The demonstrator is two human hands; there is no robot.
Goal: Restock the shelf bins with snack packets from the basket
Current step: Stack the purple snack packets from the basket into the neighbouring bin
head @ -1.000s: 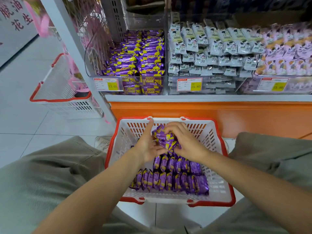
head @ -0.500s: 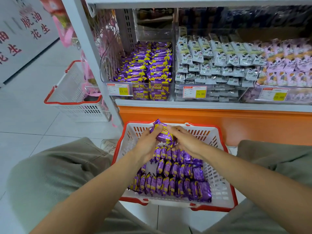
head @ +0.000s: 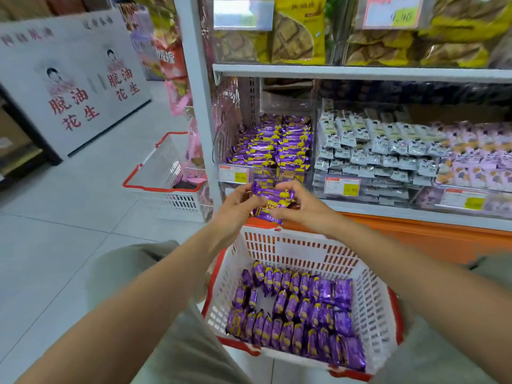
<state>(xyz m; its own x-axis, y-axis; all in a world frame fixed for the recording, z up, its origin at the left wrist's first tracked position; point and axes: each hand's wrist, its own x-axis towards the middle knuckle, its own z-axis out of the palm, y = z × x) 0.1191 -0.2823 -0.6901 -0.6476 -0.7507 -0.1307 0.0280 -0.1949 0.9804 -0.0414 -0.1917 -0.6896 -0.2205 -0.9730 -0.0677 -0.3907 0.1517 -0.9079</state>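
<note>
The left grip and the right grip face each other, fingers curled round a small bundle of purple-and-yellow snack packets held between them. Red lettering crosses the top wrapper, too smeared to read. Below the grips, nearer the body, sits the white basket with a red rim, and rows of the same purple packets stand on edge in its bottom. Just beyond and above the grips is the clear shelf bin, piled with matching packets. The price tag on its front ends in ".60" — the first digits are blurred. To the right of the right grip a second tag reads "16.80" under a bin of grey-white packets whose print is too small to make out. High above the grips a blurred tag seems to read "9.90", among yellow bags. Far left of the left grip a white board carries the red characters 脱油花生 twice, and nearer stands another red-rimmed basket on the floor — its contents are hard to tell.
</note>
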